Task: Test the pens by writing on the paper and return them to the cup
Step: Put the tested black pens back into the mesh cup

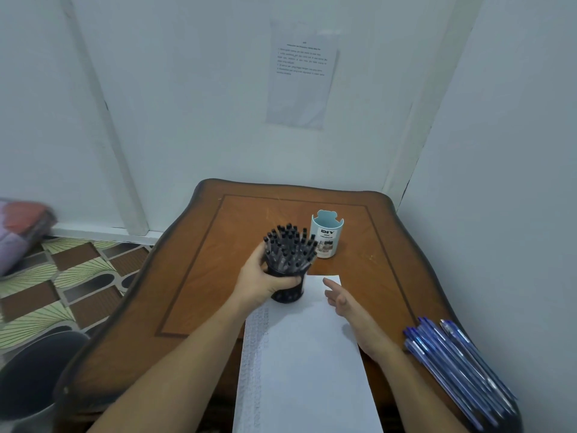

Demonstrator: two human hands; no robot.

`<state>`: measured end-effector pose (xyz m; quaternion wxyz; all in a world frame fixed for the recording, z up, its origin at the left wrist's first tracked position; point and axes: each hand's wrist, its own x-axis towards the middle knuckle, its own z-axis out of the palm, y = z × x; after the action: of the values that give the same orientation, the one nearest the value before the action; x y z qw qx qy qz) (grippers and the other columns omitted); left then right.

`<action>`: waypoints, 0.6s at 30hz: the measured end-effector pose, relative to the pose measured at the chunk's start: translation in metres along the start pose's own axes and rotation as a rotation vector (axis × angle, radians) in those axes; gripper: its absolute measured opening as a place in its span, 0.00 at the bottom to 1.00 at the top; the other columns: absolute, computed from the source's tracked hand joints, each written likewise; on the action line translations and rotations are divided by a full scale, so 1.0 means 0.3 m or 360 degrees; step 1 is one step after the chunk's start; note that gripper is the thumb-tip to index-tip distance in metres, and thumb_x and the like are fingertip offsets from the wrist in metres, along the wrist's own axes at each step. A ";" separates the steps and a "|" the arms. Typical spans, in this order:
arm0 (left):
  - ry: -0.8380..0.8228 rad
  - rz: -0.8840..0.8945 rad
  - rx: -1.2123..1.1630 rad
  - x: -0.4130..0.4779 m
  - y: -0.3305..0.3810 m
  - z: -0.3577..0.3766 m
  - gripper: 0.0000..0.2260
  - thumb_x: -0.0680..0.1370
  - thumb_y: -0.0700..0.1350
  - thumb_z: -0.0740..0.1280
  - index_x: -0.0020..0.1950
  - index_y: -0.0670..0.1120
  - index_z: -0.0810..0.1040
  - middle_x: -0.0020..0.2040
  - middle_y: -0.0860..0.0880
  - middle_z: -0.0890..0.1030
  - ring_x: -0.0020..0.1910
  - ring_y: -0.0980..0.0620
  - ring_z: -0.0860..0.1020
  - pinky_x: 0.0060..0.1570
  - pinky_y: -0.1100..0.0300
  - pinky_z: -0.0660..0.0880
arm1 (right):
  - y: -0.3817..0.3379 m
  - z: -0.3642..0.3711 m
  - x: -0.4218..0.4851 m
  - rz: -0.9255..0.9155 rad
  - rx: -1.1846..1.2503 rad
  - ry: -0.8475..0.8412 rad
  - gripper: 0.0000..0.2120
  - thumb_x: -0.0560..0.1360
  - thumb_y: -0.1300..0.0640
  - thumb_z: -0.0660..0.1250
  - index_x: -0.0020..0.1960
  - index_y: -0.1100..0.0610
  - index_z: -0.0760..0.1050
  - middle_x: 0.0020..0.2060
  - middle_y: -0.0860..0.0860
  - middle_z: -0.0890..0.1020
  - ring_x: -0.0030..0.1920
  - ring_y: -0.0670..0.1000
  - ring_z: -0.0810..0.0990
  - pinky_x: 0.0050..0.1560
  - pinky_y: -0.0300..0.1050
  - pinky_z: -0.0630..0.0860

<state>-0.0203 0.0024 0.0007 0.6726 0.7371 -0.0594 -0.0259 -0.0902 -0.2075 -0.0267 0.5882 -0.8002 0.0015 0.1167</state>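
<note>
My left hand [259,281] grips a black mesh cup [288,290] packed with several black-capped pens [288,246], at the far end of the white paper [307,364]. The cup leans slightly to the right. Faint marks run down the paper's left side. My right hand [342,303] lies over the paper's right edge with relaxed fingers, holding nothing. A light blue desk organizer cup [326,234] stands behind, with nothing visible inside it. Several blue pens [452,367] lie in a pile at the table's right edge.
The wooden table [203,292] stands in a corner of white walls, with a printed sheet [301,76] taped to the far wall. A dark bin [31,379] sits on the patterned floor to the left, and a bundle of cloth [22,232] lies farther back.
</note>
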 end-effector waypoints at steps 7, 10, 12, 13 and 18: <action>0.0181 0.0064 0.0085 0.070 0.002 -0.064 0.33 0.62 0.41 0.82 0.62 0.56 0.72 0.57 0.59 0.78 0.60 0.53 0.75 0.55 0.61 0.73 | 0.003 0.006 -0.010 0.0063 -0.0043 0.0090 0.50 0.58 0.13 0.45 0.72 0.36 0.66 0.73 0.40 0.68 0.74 0.43 0.64 0.74 0.50 0.58; 0.0183 0.0074 0.0086 0.102 -0.005 -0.057 0.33 0.62 0.41 0.82 0.62 0.56 0.72 0.57 0.58 0.78 0.60 0.52 0.76 0.56 0.60 0.74 | 0.018 0.002 -0.001 0.0085 -0.0018 0.0117 0.50 0.59 0.13 0.44 0.72 0.37 0.67 0.72 0.41 0.69 0.73 0.42 0.65 0.73 0.46 0.57; 0.0189 0.0063 0.0078 0.117 -0.021 -0.051 0.34 0.62 0.42 0.82 0.63 0.56 0.72 0.59 0.57 0.78 0.61 0.51 0.75 0.58 0.58 0.74 | 0.027 0.000 0.007 0.0069 -0.0028 0.0142 0.49 0.60 0.14 0.43 0.72 0.37 0.67 0.72 0.41 0.70 0.72 0.41 0.66 0.72 0.43 0.58; 0.0197 0.0053 0.0063 0.120 -0.032 -0.051 0.34 0.62 0.41 0.82 0.63 0.56 0.72 0.59 0.56 0.78 0.61 0.51 0.75 0.57 0.59 0.74 | 0.028 -0.001 0.010 0.0057 -0.0042 0.0154 0.49 0.60 0.14 0.42 0.72 0.37 0.67 0.71 0.41 0.70 0.72 0.41 0.66 0.72 0.42 0.58; 0.0208 0.0036 -0.0016 0.123 -0.090 -0.056 0.33 0.63 0.41 0.81 0.63 0.55 0.72 0.60 0.56 0.78 0.62 0.52 0.75 0.53 0.64 0.72 | 0.047 -0.007 0.030 0.0045 -0.0118 0.0185 0.49 0.59 0.14 0.43 0.72 0.38 0.65 0.68 0.37 0.70 0.69 0.39 0.67 0.69 0.40 0.60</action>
<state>0.0198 0.0169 -0.0229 0.6790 0.7332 -0.0234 0.0297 -0.0831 -0.2127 -0.0410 0.5555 -0.8267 0.0426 0.0785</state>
